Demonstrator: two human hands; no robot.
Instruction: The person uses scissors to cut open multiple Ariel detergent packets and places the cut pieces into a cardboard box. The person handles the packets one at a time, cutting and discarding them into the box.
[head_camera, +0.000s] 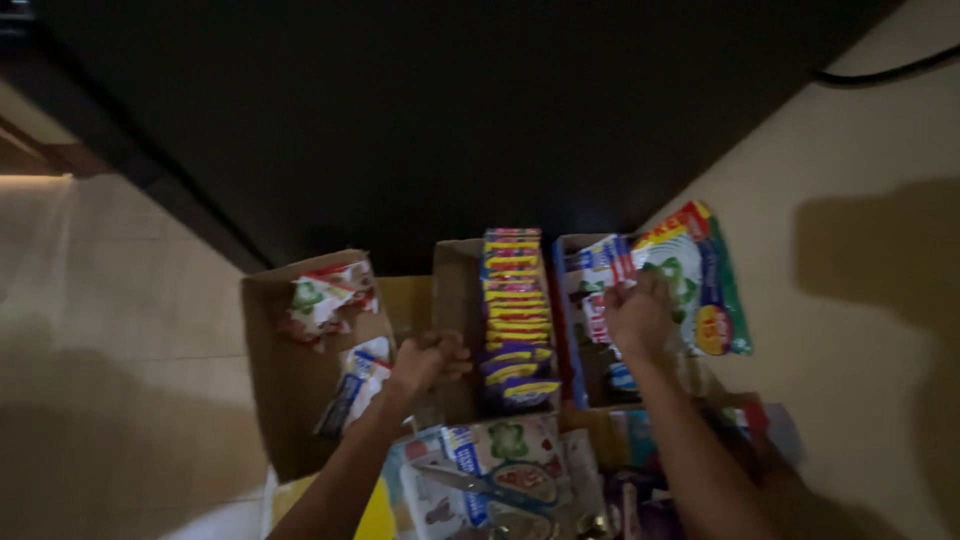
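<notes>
Gripping a green-and-white packet (690, 280) at its lower left edge, the right hand (636, 318) holds it over the right box (572, 300). The packet looks light, soft and crinkly, best pinched by an edge. The left hand (425, 362) is clenched beside the yellow sachets (515, 310); whether it holds anything cannot be told.

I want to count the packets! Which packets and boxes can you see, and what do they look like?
Row of packets: middle cardboard box, flat, yellow and purple.
Big bag: right, green and white, under the right hand.
Small sachets: left box, white, red, green.
Blue-white packets: beside the left hand.
Scissors: on packets, bottom centre.
</notes>
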